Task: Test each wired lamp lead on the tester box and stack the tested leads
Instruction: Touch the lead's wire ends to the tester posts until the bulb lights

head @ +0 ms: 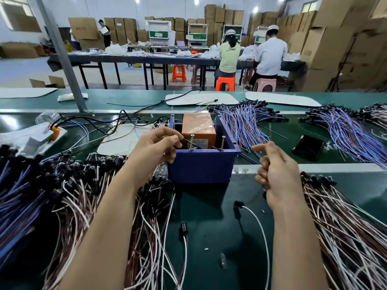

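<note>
left hand point(156, 146): thumb and forefinger closed together, pinching a thin wire end point(185, 140); other fingers curled under.
wire end: at the left fingertips, reaching to the left screw point(191, 143); cannot tell if really touching it.
tester box point(202, 166): blue tub just right of the left fingers, orange unit point(199, 127) inside; second screw point(223, 143) on the front rim, between the two hands.
right hand point(279, 171): forefinger stretched toward the tub, other fingers curled to the palm; cannot tell if holding a thin wire.
loose lead point(238, 204): black socket below the right fingers, white wire running away from them.
left pile point(69, 185): brown-white leads under and left of the left wrist.
right pile point(345, 227): similar leads, right of the right hand.
purple leads point(245, 122): beyond the right forefinger.
phone point(307, 146): right of the right forefinger.
</note>
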Motion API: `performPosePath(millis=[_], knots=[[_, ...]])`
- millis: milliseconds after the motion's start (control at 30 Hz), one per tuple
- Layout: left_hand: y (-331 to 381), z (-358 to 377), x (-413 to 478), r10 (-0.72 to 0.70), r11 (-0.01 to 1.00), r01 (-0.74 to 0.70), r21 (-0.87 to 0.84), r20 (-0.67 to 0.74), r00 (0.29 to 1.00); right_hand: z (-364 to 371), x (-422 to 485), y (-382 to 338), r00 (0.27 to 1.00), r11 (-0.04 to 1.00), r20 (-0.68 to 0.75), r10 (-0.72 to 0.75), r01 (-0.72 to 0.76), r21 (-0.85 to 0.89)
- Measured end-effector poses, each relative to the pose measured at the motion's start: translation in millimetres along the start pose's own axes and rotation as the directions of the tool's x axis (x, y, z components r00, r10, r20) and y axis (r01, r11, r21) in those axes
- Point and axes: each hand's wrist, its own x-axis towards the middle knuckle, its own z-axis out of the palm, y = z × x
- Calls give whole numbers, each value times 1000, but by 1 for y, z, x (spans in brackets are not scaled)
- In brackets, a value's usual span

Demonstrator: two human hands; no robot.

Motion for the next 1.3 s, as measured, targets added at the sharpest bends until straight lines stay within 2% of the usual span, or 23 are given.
performPosePath(millis=[100,200,333,400,467,533,600,667,733,800,900,967,1100,1300], knots=[[10,17,-9,-21,983,-14,183,191,981,6,-4,-4,997,995,68,-21,15,94],[6,58,-18,-127,953,-17,301,451,884,11,-6,-9,994,978,110,-30,6,210],[-17,98,-25,-85,843,-243,479,566,820,11,-7,-12,994,946,105,-40,4,325],[-25,105,-29,-142,814,-289,503,656,741,8,-6,-12,996,937,80,-43,12,350],[-32,108,-31,-217,719,-373,586,699,681,4,-5,-11,998,928,49,-46,25,371],[-35,108,-30,-216,641,-435,632,692,689,-1,-3,-11,999,922,17,-46,36,386],[-31,103,-27,-161,663,-420,620,666,729,-6,-1,-9,999,930,-22,-36,41,364],[-19,91,-22,-107,814,-295,501,628,771,-12,1,-5,998,938,-70,-2,26,345],[-5,71,-17,-39,953,-143,268,575,818,-18,4,0,991,941,-124,58,-13,339],[7,50,-14,48,998,-56,2,481,875,-23,6,4,977,940,-177,119,-53,337],[15,23,-9,99,917,34,-398,310,946,-27,7,8,949,938,-251,189,-98,333],[14,12,-4,73,851,13,-525,143,987,-26,7,9,929,948,-293,228,-143,286],[8,-9,2,-34,781,-48,-623,-119,992,-25,6,12,895,957,-355,271,-212,196],[3,-29,4,-130,696,-193,-691,-386,913,-28,4,17,850,944,-411,329,-278,180]])
